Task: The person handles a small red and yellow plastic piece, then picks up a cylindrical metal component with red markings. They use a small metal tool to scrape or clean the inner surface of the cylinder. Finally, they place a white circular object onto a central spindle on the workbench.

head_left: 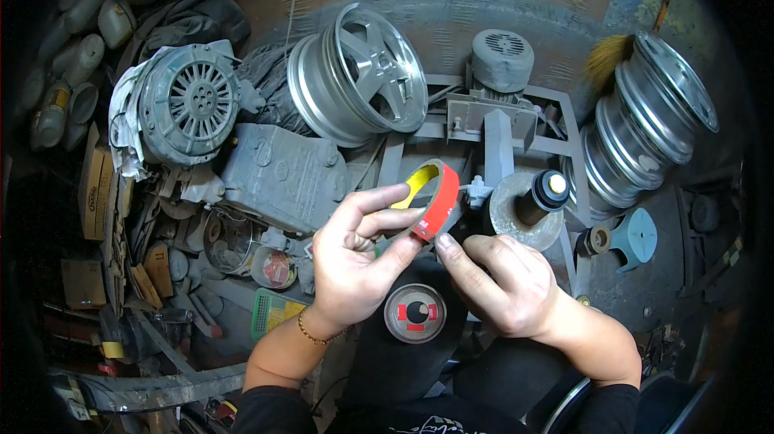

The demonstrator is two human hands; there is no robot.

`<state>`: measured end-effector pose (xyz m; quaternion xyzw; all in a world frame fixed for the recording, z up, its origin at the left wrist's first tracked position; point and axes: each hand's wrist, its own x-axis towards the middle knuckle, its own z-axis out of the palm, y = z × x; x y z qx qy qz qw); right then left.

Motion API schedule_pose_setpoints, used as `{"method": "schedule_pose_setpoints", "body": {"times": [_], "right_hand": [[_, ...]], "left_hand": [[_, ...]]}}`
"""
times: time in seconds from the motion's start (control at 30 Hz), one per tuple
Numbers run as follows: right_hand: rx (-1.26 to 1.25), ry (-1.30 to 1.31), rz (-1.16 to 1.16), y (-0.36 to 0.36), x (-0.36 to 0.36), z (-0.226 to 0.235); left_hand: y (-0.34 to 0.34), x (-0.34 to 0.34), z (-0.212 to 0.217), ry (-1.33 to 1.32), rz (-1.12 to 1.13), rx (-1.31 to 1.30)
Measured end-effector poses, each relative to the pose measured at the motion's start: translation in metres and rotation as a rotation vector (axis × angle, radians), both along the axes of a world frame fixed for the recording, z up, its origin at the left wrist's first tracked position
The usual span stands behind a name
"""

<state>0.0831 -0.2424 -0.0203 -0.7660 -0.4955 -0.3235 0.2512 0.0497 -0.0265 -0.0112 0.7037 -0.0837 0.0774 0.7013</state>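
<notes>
A roll of tape (439, 207), red outside with a yellow inner ring, is held up over my lap. My left hand (355, 249) is closed around its left side, the thumb at the lower edge and the fingers by the ring. My right hand (508, 277) comes in from the right with curled fingers. Its thumb and index finger meet the roll's lower edge; whether a tape end lies between them cannot be made out. Below, on my dark trousers, rests a round metal piece (393, 315) with several red patches around its dark middle.
Just beyond my right hand stands a spindle with a round disc (501, 207) and a black cylinder (542, 199), below a grey motor (503, 62). Alloy wheels (322, 87) lie behind; more wheels (633, 152) are stacked right. A light-blue stool (635, 236) and a green basket (260, 313) flank me.
</notes>
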Motion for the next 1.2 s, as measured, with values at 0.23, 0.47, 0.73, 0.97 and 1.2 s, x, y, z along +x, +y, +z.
{"method": "schedule_pose_setpoints", "body": {"times": [0.23,0.47,0.73,0.97,1.2], "right_hand": [[-0.067,0.06,-0.032,0.0,-0.003,0.001],[-0.14,0.108,-0.056,0.0,-0.006,0.006],[-0.149,0.134,-0.046,-0.002,-0.005,0.006],[-0.161,0.121,-0.051,-0.003,-0.005,0.006],[-0.164,0.149,-0.041,-0.003,-0.005,0.006]], "left_hand": [[-0.003,0.002,-0.004,-0.048,0.057,0.091],[-0.004,0.002,-0.01,-0.042,0.082,0.086],[-0.002,0.003,-0.007,-0.043,0.094,0.116],[-0.002,0.004,-0.006,-0.044,0.093,0.103],[0.002,0.004,-0.006,-0.029,0.107,0.069]]}}
